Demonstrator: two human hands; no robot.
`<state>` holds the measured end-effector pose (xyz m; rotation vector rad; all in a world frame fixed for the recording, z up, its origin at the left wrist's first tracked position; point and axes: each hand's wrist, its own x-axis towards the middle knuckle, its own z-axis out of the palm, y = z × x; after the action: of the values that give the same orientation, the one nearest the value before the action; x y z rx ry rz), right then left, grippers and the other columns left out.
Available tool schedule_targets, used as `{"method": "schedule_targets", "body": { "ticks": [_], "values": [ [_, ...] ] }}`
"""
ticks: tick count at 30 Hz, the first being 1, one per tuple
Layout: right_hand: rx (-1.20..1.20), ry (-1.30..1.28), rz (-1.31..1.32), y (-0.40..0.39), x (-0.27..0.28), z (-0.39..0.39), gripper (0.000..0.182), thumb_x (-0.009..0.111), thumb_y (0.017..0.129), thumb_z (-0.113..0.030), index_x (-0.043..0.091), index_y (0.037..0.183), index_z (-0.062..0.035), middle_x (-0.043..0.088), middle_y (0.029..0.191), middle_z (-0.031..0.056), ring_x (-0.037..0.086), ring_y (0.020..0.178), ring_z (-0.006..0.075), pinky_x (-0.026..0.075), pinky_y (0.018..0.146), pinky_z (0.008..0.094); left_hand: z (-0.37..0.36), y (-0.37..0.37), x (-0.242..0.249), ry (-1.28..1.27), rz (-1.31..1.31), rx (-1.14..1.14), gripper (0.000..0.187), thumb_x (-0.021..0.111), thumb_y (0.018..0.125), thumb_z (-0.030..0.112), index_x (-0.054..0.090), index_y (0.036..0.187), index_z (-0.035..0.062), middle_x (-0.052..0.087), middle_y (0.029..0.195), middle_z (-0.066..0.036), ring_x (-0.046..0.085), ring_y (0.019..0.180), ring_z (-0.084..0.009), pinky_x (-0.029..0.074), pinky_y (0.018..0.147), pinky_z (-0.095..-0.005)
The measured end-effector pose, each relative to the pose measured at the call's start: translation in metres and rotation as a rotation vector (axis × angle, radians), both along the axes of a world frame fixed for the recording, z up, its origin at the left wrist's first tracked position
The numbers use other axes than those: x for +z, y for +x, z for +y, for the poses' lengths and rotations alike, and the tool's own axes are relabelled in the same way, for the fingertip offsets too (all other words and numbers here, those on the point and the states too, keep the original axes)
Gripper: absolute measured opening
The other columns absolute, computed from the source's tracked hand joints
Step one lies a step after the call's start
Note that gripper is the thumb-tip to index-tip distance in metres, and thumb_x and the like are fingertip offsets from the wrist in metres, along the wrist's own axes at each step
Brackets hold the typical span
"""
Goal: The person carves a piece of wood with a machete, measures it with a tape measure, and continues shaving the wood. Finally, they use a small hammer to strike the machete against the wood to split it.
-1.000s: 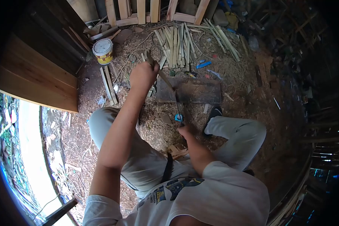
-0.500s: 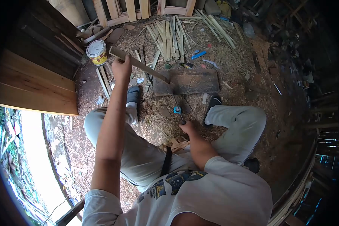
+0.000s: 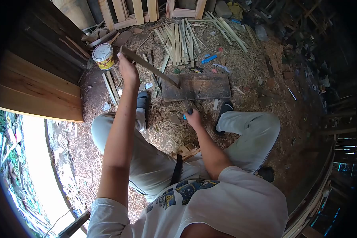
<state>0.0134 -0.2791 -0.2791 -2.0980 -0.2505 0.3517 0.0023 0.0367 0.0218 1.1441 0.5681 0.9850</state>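
My left hand [image 3: 128,71] grips the upper part of a long wooden strip [image 3: 150,67], with some fingers hidden behind it. The strip slants down to the right, its lower end against a dark wooden board [image 3: 206,86] on the ground. Closed round a dark handle, my right hand [image 3: 193,118] holds what looks like a knife [image 3: 189,111]. Its narrow blade points away from me at the board's near edge and is hard to make out. A small blue object [image 3: 184,117] lies on the ground, mostly hidden by my right hand.
Several split strips [image 3: 178,41] lie beyond the board. A white-lidded bucket [image 3: 103,56] stands at the left, near planks [image 3: 35,87]. Wooden frames [image 3: 137,14] lean at the back. Shavings cover the ground, and a blue item [image 3: 209,59] lies past the board.
My right hand has moved forward with the knife, closer to the board, and now covers most of the blue object. The strip's upper end has shifted slightly right, and my left hand's grip has changed.
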Motion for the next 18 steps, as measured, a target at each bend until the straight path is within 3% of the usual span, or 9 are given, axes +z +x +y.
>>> {"method": "schedule_targets", "body": {
  "ticks": [2,4,6,7,9,10,12,15,18],
  "values": [
    [-0.034,0.07,-0.071,0.019,0.037,0.033,0.034,0.08,0.087,-0.032,0.064,0.084,-0.0028,0.06,0.066,0.0061,0.058,0.061,0.0201,0.046,0.06,0.038,-0.006,0.005,0.002,0.089,-0.01,-0.098,0.058,0.032,0.112,0.046,0.058,0.134,-0.0012,0.069,0.113,-0.015,0.06,0.107,-0.0217,0.044,0.097,-0.0341],
    [-0.063,0.119,-0.137,0.033,0.072,0.06,0.033,0.079,0.088,-0.031,0.063,0.083,-0.0033,0.059,0.065,0.0038,0.057,0.057,0.0183,0.046,0.057,0.0367,-0.014,0.007,0.01,0.16,0.0,-0.15,0.058,0.033,0.112,0.046,0.058,0.135,-0.0008,0.069,0.112,-0.015,0.06,0.107,-0.0217,0.044,0.098,-0.0343],
    [-0.088,0.27,-0.033,0.039,0.119,0.081,0.043,0.078,0.085,-0.04,0.064,0.087,0.0003,0.062,0.067,0.0112,0.065,0.066,0.0299,0.049,0.063,0.0429,-0.016,0.014,0.008,0.262,-0.005,-0.181,0.048,0.044,0.111,0.041,0.061,0.129,-0.0002,0.069,0.107,-0.011,0.061,0.103,-0.0173,0.046,0.093,-0.0315],
    [-0.083,0.268,-0.034,0.04,0.137,0.089,0.043,0.078,0.085,-0.04,0.064,0.087,0.0003,0.062,0.067,0.0112,0.065,0.066,0.0299,0.049,0.063,0.0429,-0.016,0.015,0.008,0.261,-0.006,-0.177,0.048,0.044,0.111,0.041,0.061,0.129,-0.0002,0.069,0.107,-0.011,0.061,0.103,-0.0173,0.046,0.093,-0.0315],
    [-0.056,0.464,0.02,0.04,0.171,0.1,0.038,0.078,0.088,-0.035,0.063,0.085,-0.0007,0.058,0.064,0.0045,0.061,0.06,0.0204,0.047,0.058,0.0395,-0.019,0.018,0.008,0.371,0.05,-0.258,0.034,0.053,0.109,0.034,0.063,0.118,0.0031,0.066,0.104,-0.003,0.058,0.097,-0.0102,0.045,0.088,-0.0269],
    [-0.052,0.461,0.019,0.035,0.191,0.102,0.038,0.078,0.088,-0.035,0.063,0.085,-0.0007,0.058,0.064,0.0045,0.061,0.06,0.0204,0.047,0.058,0.0395,-0.028,0.016,0.02,0.366,0.06,-0.209,0.027,0.065,0.104,0.028,0.065,0.106,0.0011,0.066,0.089,-0.002,0.057,0.082,-0.007,0.047,0.073,-0.0241],
    [-0.006,0.647,0.18,0.025,0.219,0.103,0.031,0.075,0.092,-0.029,0.061,0.084,-0.0034,0.056,0.064,-0.0002,0.058,0.054,0.0122,0.043,0.051,0.0329,-0.035,0.016,0.03,0.406,0.01,-0.215,0.026,0.065,0.104,0.026,0.065,0.105,0.0007,0.064,0.086,-0.001,0.055,0.079,-0.0066,0.046,0.071,-0.0241],
    [-0.014,0.575,0.02,0.029,0.206,0.104,0.027,0.073,0.096,-0.027,0.058,0.085,-0.007,0.054,0.062,-0.0019,0.053,0.049,0.0087,0.038,0.044,0.028,-0.039,0.02,0.035,0.433,-0.055,-0.215,0.021,0.068,0.102,0.02,0.066,0.102,-0.0008,0.061,0.08,0.001,0.052,0.075,-0.0048,0.044,0.067,-0.0234],
    [0.017,0.725,0.181,0.012,0.265,0.097,0.03,0.064,0.102,-0.032,0.055,0.087,-0.0078,0.05,0.06,-0.0026,0.049,0.047,0.0072,0.035,0.041,0.025,-0.047,0.02,0.039,0.453,0.013,-0.237,0.019,0.067,0.102,0.017,0.065,0.095,-0.0003,0.063,0.084,0.002,0.053,0.08,-0.0032,0.044,0.071,-0.0219]
  ]
}}
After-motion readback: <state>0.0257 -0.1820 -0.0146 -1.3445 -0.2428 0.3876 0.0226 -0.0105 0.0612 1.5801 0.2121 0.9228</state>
